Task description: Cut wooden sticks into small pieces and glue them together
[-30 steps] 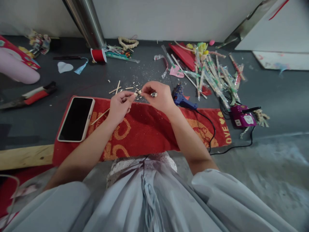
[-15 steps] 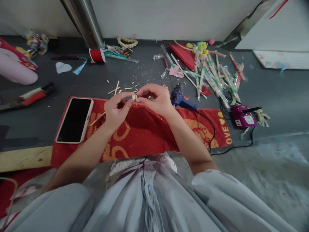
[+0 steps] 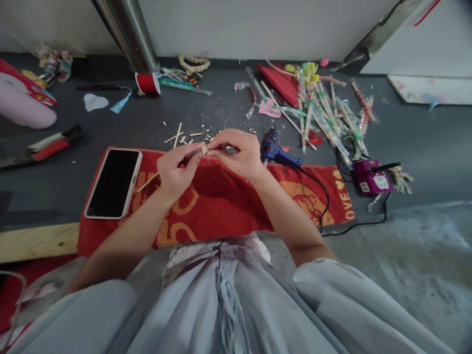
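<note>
Between the fingertips of both hands is a small pale wooden piece (image 3: pixel 205 149), too small to make out in detail. My left hand (image 3: pixel 176 169) pinches it from the left with thumb and forefinger. From the other side, my right hand (image 3: pixel 238 153) grips it with closed fingers. Both hands are over the far edge of a red towel (image 3: pixel 224 206). A thin wooden stick (image 3: pixel 148 182) lies on the towel beside my left hand. Short cut sticks (image 3: pixel 178 133) and crumbs are scattered just beyond the fingers.
A phone (image 3: pixel 113 184) rests on the towel's left end. Right of my hands lies a blue glue gun (image 3: pixel 278 153) with a black cord. Wrapped sticks (image 3: pixel 328 115) are heaped at the back right, near a purple box (image 3: pixel 370 177). Pliers (image 3: pixel 44 147) and a red spool (image 3: pixel 147 83) are leftward.
The small wooden piece has turned slightly between my fingertips. My left hand has shifted a touch to the left; the surrounding things stay where they were.
</note>
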The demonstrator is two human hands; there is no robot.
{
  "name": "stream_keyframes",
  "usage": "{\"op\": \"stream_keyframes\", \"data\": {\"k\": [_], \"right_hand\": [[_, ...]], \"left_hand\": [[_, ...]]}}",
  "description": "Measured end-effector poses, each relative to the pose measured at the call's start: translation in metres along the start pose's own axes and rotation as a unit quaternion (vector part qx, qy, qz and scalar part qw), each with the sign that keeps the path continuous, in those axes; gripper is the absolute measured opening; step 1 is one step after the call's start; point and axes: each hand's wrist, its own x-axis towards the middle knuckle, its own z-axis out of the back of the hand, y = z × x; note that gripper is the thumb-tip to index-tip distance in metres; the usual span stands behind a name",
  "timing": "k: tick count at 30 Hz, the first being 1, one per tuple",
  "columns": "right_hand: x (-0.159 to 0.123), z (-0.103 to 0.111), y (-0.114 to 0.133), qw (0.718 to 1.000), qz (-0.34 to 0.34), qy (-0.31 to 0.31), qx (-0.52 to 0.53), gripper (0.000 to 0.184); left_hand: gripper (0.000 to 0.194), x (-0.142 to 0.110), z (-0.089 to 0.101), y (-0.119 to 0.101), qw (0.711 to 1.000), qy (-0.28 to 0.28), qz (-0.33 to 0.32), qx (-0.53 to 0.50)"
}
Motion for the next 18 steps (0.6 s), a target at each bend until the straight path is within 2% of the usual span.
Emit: {"op": "stream_keyframes", "data": {"k": [8, 12, 16, 18], "right_hand": [[0.0, 0.0, 0.0, 1.0, 0.009, 0.001, -0.016, 0.018], [-0.001, -0.001, -0.003, 1.0, -0.001, 0.002, -0.013, 0.021], [-0.001, 0.003, -0.008, 0.999, -0.032, -0.003, -0.023, 0.027], [0.0, 0.005, -0.011, 0.999, -0.033, 0.001, -0.042, 0.024]], "left_hand": [[0.017, -0.001, 0.0, 0.0, 1.0, 0.006, 0.013, 0.005], [0.016, 0.003, -0.001, -0.004, 0.998, 0.005, 0.052, -0.025], [0.016, 0.005, -0.006, -0.005, 0.981, 0.016, 0.158, -0.111], [0.018, 0.006, -0.008, -0.003, 0.95, 0.041, 0.245, -0.187]]}}
